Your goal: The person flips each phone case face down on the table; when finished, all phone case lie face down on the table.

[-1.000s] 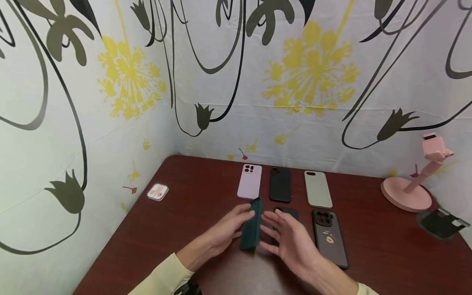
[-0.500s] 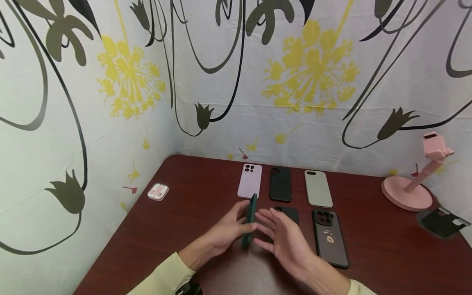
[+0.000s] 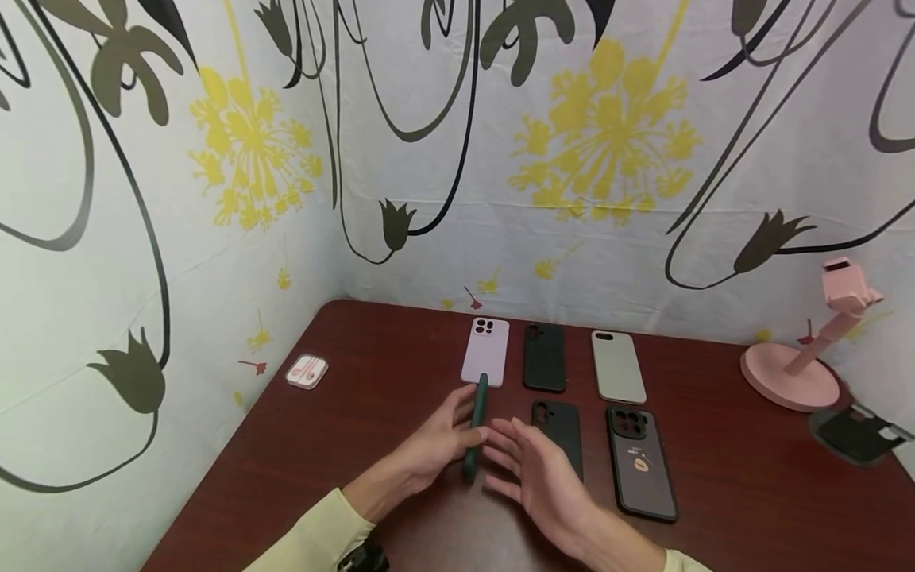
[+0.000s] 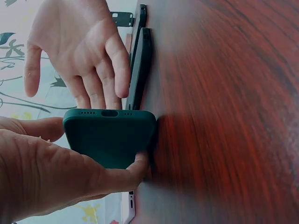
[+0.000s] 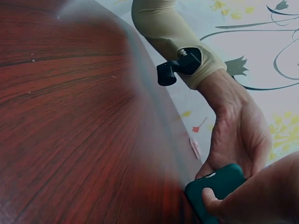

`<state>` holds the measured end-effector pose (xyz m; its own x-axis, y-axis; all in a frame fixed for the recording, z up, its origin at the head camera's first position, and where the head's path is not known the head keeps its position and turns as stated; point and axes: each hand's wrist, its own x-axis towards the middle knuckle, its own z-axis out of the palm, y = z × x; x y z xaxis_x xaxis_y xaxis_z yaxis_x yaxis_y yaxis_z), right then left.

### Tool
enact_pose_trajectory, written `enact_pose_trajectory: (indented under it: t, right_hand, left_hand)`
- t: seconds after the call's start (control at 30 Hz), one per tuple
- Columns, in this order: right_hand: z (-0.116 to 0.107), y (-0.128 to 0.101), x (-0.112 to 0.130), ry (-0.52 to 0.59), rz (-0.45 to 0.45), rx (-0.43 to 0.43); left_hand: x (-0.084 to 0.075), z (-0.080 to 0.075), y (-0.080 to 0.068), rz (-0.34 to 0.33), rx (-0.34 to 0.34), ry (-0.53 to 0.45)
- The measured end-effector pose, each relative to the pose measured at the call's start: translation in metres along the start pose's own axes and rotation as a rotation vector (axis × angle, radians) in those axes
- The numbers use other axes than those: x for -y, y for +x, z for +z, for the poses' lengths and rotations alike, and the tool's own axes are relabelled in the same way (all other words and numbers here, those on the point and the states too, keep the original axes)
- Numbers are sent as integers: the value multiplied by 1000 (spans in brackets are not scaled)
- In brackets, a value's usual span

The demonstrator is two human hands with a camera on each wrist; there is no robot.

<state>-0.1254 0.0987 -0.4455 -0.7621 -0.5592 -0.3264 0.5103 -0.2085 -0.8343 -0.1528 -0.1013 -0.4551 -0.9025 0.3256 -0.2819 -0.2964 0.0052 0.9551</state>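
Note:
A dark green phone case point(image 3: 480, 405) stands on its long edge, close over the table, nearly edge-on in the head view. My left hand point(image 3: 432, 445) grips it from the left between thumb and fingers. In the left wrist view the green case point(image 4: 110, 135) shows its end with a port cutout and small holes. Fingers extended, my right hand point(image 3: 543, 485) faces it from the right. In the right wrist view a finger of my right hand point(image 5: 266, 191) overlaps the case. A dark phone case point(image 3: 561, 437) lies flat beyond my right fingers.
A printed dark case point(image 3: 646, 477) lies right of my right hand. Behind are a lilac case point(image 3: 486, 353), a black case point(image 3: 544, 357) and a pale grey case point(image 3: 618, 367). A pink stand point(image 3: 789, 377) is far right; a small earphone box point(image 3: 306, 372) is left.
The green case has turned from showing its broad face to nearly edge-on and shifted slightly left. My right hand has moved left and a little nearer, uncovering more of the dark case.

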Motion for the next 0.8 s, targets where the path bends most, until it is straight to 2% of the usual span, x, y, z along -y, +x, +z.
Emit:
enact_pose_trajectory:
  t: [0.33,0.67,0.8]
  right_hand:
    - [3,3,-3,-20,14,11]
    - [3,6,-6,-44,18,18]
    - [3,7,-7,-54,20,-12]
  left_hand:
    - [3,-3,-3,15,-12,47]
    - [6,-13,-5,-16,-6,-22]
    - [8,-15,-6,-18,-11,-34]
